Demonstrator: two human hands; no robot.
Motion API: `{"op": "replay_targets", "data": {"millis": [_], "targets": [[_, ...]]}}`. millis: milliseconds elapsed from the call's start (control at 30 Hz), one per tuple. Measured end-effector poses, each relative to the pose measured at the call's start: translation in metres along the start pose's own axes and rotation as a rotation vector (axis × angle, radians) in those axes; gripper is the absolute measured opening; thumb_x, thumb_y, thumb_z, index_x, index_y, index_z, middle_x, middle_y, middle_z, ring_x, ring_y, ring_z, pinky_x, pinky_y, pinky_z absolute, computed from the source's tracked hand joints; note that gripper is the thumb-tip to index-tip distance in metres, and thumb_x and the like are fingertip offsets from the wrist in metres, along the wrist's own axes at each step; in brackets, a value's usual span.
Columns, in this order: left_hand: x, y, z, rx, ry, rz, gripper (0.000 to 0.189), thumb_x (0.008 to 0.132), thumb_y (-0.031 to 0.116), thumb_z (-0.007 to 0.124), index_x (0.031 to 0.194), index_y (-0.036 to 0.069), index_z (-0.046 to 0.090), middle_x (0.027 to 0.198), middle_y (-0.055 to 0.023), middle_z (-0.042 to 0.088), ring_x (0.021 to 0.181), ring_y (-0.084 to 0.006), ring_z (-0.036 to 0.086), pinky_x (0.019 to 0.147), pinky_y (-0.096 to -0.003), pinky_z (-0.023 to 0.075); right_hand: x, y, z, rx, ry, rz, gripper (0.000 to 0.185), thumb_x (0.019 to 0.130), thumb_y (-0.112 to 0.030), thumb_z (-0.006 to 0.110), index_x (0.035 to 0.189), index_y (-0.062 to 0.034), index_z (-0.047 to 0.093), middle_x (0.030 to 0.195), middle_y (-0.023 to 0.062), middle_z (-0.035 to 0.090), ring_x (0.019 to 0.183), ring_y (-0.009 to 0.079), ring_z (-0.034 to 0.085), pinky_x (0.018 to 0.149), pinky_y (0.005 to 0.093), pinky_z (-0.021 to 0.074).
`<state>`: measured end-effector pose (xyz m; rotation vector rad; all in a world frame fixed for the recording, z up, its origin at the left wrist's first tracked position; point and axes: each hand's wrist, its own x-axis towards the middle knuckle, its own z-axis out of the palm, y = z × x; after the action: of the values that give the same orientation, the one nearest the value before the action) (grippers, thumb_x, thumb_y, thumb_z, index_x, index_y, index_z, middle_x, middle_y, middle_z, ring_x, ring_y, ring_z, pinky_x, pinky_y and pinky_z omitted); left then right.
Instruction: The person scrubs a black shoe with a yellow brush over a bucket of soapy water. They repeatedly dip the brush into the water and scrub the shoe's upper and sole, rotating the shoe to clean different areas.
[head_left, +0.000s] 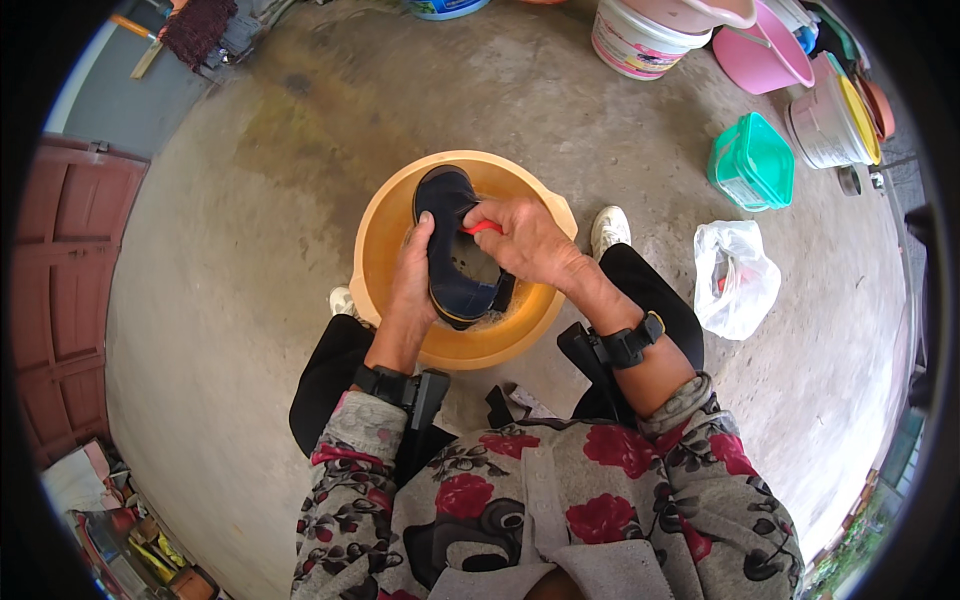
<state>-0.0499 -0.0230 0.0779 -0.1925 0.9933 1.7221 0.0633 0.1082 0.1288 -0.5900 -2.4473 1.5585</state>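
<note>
A dark blue shoe (446, 247) is tilted over a round orange plastic basin (465, 358) between my feet. My left hand (415, 266) grips the shoe along its left side, thumb on top. In my right hand (525, 240) is a small red-handled tool (484, 227), held against the shoe's right edge near the upper end; its working end is hidden. Murky water with some suds or fibres shows in the basin beneath the shoe.
A green square bucket (754, 165) and a white plastic bag (736, 277) stand on the concrete floor at right. Beyond are a white bucket (634, 45), a pink basin (757, 52) and a yellow-rimmed bucket (829, 124). Reddish doors (71, 300) line the left side.
</note>
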Motion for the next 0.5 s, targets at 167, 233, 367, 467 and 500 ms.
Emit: {"op": "replay_targets", "data": {"millis": [167, 233, 367, 467, 500], "targets": [[-0.001, 0.001, 0.003, 0.077, 0.051, 0.101, 0.043, 0.092, 0.034, 0.054, 0.119, 0.001, 0.051, 0.107, -0.0098, 0.061, 0.090, -0.0190, 0.062, 0.080, -0.0317, 0.0522, -0.003, 0.001, 0.006, -0.395, -0.010, -0.040, 0.024, 0.079, -0.006, 0.055, 0.100, 0.0008, 0.064, 0.084, 0.0179, 0.066, 0.077, 0.0248, 0.064, 0.073, 0.0318, 0.0489], [-0.001, 0.003, 0.000, 0.150, 0.063, 0.149, 0.044, 0.093, 0.035, 0.053, 0.120, 0.001, 0.051, 0.109, -0.0103, 0.061, 0.093, -0.0201, 0.061, 0.083, -0.0328, 0.0511, -0.003, -0.003, 0.004, -0.321, -0.060, -0.001, 0.025, 0.079, -0.006, 0.055, 0.100, 0.0007, 0.064, 0.084, 0.0182, 0.066, 0.078, 0.0252, 0.064, 0.073, 0.0320, 0.0487], [0.003, 0.013, -0.007, 0.169, 0.058, 0.197, 0.045, 0.093, 0.037, 0.051, 0.122, 0.002, 0.050, 0.113, -0.0118, 0.060, 0.100, -0.0234, 0.059, 0.089, -0.0366, 0.0484, -0.009, -0.014, -0.014, -0.006, -0.210, 0.101, 0.023, 0.080, -0.008, 0.056, 0.099, 0.0017, 0.064, 0.084, 0.0154, 0.066, 0.079, 0.0213, 0.062, 0.074, 0.0305, 0.0481], [0.006, 0.017, -0.009, -0.019, 0.051, 0.228, 0.042, 0.093, 0.034, 0.051, 0.119, 0.000, 0.052, 0.107, -0.0113, 0.062, 0.092, -0.0223, 0.062, 0.083, -0.0349, 0.0509, -0.013, -0.022, -0.023, 0.162, -0.340, 0.142, 0.023, 0.081, -0.012, 0.058, 0.097, 0.0022, 0.065, 0.084, 0.0147, 0.066, 0.079, 0.0190, 0.062, 0.075, 0.0292, 0.0479], [0.006, 0.017, -0.008, -0.087, 0.055, 0.240, 0.041, 0.093, 0.033, 0.052, 0.117, 0.000, 0.053, 0.104, -0.0111, 0.063, 0.088, -0.0216, 0.063, 0.080, -0.0338, 0.0523, -0.013, -0.024, -0.024, 0.205, -0.344, 0.141, 0.023, 0.081, -0.012, 0.058, 0.098, 0.0021, 0.065, 0.084, 0.0145, 0.066, 0.079, 0.0186, 0.062, 0.075, 0.0291, 0.0478]]}}
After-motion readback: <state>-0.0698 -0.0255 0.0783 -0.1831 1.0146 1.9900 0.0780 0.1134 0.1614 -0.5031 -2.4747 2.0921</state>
